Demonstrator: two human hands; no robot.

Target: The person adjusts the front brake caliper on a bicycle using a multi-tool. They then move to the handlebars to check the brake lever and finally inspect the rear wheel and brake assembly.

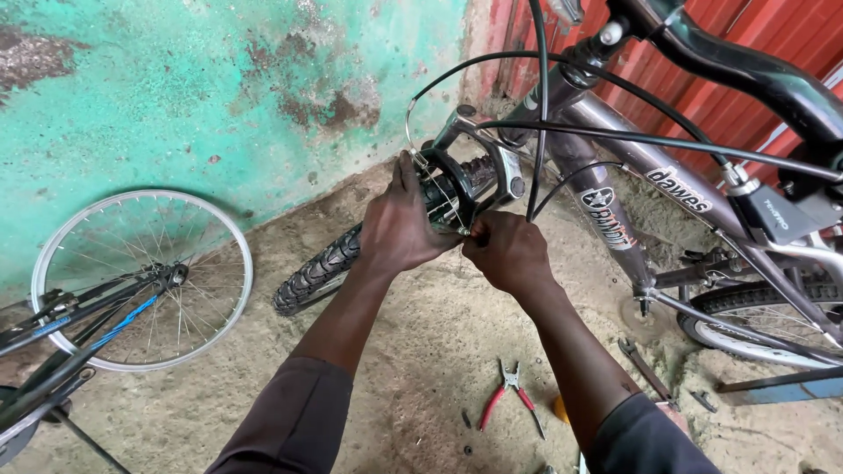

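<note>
A grey bicycle (650,175) stands before me with its front wheel (320,268) turned toward a green wall. My left hand (399,230) grips the front brake arm (443,180) at the top of the knobby tyre. Just right of it, my right hand (507,253) pinches the thin brake cable (463,230) where it meets the brake. Black cables (536,105) loop down from the handlebar (755,75) above both hands.
Red-handled pliers (509,397) lie on the dirt floor below my arms, with a dark wrench (645,369) to their right. A second bicycle with a bare silver rim (145,279) stands at the left. The peeling green wall (219,88) and a red metal sheet (746,35) close the back.
</note>
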